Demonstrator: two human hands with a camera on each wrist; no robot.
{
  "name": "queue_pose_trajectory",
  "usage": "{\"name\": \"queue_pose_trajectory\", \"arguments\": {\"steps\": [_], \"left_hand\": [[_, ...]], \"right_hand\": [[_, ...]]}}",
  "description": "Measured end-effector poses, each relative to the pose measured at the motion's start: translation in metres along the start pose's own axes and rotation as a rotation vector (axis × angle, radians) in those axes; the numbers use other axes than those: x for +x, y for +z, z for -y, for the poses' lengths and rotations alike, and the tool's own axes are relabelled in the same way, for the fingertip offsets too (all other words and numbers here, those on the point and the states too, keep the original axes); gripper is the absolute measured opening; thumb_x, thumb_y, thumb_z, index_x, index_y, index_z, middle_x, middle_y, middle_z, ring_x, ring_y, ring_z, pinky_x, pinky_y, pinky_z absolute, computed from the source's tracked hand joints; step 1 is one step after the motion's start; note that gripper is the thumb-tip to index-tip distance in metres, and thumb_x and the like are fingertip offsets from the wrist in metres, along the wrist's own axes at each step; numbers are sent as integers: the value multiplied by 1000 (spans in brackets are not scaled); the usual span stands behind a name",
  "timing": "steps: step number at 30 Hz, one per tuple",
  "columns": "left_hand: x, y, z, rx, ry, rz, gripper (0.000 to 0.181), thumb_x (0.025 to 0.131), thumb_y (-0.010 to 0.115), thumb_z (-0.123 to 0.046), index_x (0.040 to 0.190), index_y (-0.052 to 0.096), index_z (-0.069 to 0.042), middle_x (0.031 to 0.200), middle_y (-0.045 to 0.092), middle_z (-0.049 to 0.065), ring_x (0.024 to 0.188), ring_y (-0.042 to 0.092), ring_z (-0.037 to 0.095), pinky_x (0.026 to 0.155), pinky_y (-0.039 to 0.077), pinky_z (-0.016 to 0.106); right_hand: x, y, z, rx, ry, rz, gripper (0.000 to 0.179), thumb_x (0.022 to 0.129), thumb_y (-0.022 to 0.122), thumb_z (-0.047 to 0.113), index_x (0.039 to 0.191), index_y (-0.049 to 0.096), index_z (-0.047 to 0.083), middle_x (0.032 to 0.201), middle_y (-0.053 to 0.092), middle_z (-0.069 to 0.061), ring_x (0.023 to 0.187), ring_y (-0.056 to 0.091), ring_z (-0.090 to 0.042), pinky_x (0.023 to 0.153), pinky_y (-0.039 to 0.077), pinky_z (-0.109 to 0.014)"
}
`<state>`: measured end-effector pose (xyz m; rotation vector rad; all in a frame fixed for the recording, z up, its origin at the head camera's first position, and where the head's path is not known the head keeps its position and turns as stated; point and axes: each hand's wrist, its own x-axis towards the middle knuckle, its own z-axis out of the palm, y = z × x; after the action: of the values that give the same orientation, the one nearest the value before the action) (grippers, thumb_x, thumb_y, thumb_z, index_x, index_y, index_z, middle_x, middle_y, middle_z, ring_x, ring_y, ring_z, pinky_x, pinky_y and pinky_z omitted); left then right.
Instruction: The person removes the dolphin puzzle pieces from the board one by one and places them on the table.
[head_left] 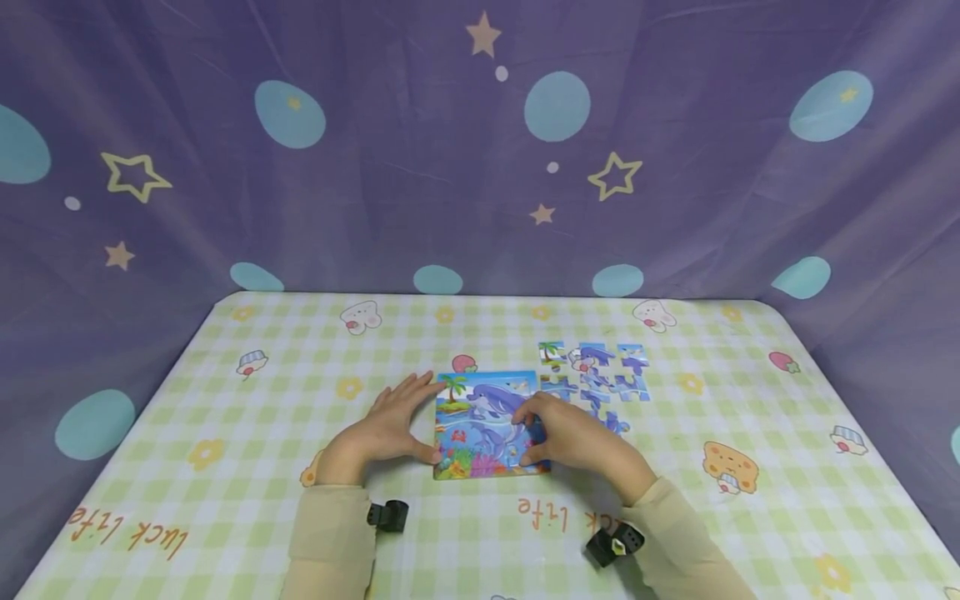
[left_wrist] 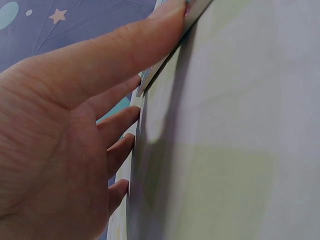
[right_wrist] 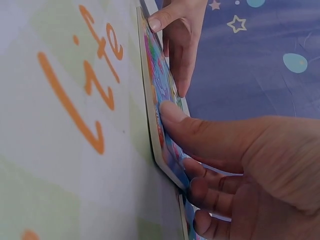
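A flat jigsaw puzzle board (head_left: 480,454) with a dolphin, palm tree and coral picture lies on the table before me. My left hand (head_left: 386,427) spreads along its left side, fingers extended. The left thumb (left_wrist: 120,55) touches the board's near left corner. On the right side, my right hand (head_left: 573,433) holds the board with bent fingers. In the right wrist view its thumb (right_wrist: 200,135) rests on the picture, while other fingertips curl by the right edge. The right index finger is mostly hidden there. Loose puzzle pieces (head_left: 633,387) lie beyond the right hand, partly covered by it.
A green-and-white checked tablecloth (head_left: 225,500) with cartoon prints covers the table. Behind it hangs a purple curtain (head_left: 450,167) with stars and blue ovals. Small black devices sit at both wrists, one by the left sleeve (head_left: 330,533), another by the right sleeve (head_left: 686,537).
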<state>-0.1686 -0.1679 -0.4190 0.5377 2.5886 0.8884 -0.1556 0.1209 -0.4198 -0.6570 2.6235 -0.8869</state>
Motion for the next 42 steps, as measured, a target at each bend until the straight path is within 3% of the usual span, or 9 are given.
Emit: {"name": "queue_pose_trajectory", "arguments": {"steps": [9,18,29,42], "left_hand": [[-1,0,0,-4,-3,2,105,68,91,-30,154,35,-8,163,18,18,150,7,39,118,0,61],[-1,0,0,-3,4,3,104,68,91,-30,153,36,-8,162,18,18,149,7,40,118,0,62],[0,1,1,-5,2,3,103,68,91,-29,153,37,-9,163,18,17,150,7,39,118,-1,62],[0,1,3,6,13,1,103,67,91,-31,153,37,-8,163,17,18,150,7,39,118,-1,62]], "right_hand": [[0,2,3,9,32,0,46,73,88,18,112,63,12,99,57,4,85,53,-12,78,49,-35],[-1,-3,-1,18,-40,-1,32,81,81,12,106,61,12,88,58,5,76,53,-11,70,48,-31],[-5,-9,-11,46,-143,9,24,91,70,6,111,57,10,87,61,6,72,53,-7,69,48,-28],[-23,-22,-23,115,-104,-79,22,95,64,7,116,58,12,93,64,4,71,54,-9,62,49,-27]]}}
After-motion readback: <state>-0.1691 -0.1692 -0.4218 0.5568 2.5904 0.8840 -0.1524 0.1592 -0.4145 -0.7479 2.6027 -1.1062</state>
